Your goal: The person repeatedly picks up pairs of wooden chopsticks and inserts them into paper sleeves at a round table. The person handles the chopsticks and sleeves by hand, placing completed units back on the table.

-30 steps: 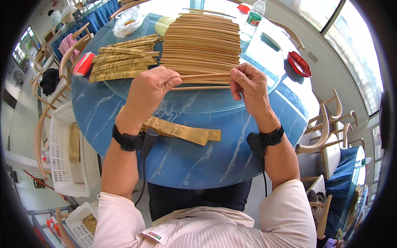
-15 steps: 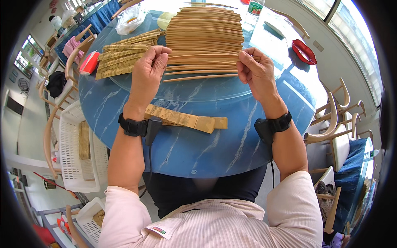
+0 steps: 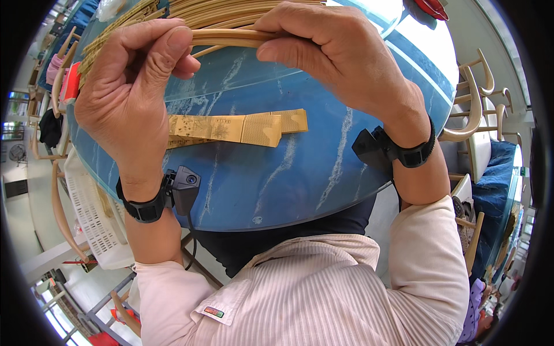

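Note:
Between both hands, near the top of the view, stretches a small bundle of slim tan wooden strips [image 3: 228,38]. My left hand [image 3: 138,86] pinches its left end between thumb and fingers. The right end is gripped by my right hand [image 3: 352,63], thumb below and fingers over the top. Behind them lies a row of similar wooden strips [image 3: 222,12], partly cut off by the view's edge. Closer to me, a few flat, yellowish printed strips [image 3: 254,128] overlap on the table, their left ends hidden behind my left hand.
The round blue marbled table [image 3: 306,190] has a glass disc on it. More printed strips [image 3: 127,22] lie at the far left beside a red object [image 3: 71,82]. A red dish [image 3: 433,8] sits far right. White plastic baskets [image 3: 95,207] and wooden chairs [image 3: 476,109] surround the table.
Both hands have come closer to me and nearer each other, bringing the held strips away from the row. The view has shifted, so the far side of the table is now cut off.

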The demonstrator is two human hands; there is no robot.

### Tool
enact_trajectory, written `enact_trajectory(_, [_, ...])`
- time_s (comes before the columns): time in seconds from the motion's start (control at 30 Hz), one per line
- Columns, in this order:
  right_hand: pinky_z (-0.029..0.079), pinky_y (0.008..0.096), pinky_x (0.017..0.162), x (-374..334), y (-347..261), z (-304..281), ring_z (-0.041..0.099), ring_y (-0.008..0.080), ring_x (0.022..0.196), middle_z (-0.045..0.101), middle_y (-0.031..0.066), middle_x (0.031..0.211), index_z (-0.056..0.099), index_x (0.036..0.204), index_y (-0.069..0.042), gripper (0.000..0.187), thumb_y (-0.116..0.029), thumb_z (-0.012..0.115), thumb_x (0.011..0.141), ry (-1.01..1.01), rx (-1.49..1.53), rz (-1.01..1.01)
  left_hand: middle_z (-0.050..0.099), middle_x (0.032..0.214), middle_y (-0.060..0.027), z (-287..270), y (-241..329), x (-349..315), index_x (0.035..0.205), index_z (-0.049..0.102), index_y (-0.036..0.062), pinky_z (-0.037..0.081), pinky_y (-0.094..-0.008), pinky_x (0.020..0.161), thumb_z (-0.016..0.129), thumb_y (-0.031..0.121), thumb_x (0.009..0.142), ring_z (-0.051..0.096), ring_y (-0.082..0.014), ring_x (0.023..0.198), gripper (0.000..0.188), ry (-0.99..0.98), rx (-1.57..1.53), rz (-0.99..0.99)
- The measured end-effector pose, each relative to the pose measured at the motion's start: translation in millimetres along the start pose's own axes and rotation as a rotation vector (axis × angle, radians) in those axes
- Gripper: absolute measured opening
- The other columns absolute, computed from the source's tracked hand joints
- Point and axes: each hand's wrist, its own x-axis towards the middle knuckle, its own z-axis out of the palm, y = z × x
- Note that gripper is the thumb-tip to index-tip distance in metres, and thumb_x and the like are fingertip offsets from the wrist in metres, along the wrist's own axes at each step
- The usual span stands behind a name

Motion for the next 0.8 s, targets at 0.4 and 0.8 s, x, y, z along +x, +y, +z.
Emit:
enact_trajectory(0.4, [0.041,0.0221,0.042,2,27,-43,0.052,0.006,0.05,0.06,0.0011,0.069,0.068,0.092,-0.001,0.031,-0.025,0.062,0.111,0.436,0.631,0.476,0.07,0.11,-0.0076,0,21,-3,0.117,0.076,0.0059,0.056,-0.0379,0.092,0.098,0.014,0.058,0.064,-0.0292,0.106,0.064,-1.052,0.366,-0.162])
enact_trajectory(0.8, [0.043,0.0174,0.046,-2,32,-19,0.06,0.0065,0.049,0.067,0.0026,0.066,0.076,0.089,-0.004,0.028,-0.029,0.075,0.103,0.169,0.322,0.612,0.069,0.101,-0.0075,2,18,6,0.106,0.077,0.0021,0.055,-0.0392,0.089,0.093,0.009,0.066,0.063,-0.0283,0.099,0.043,-0.953,0.145,-0.513])
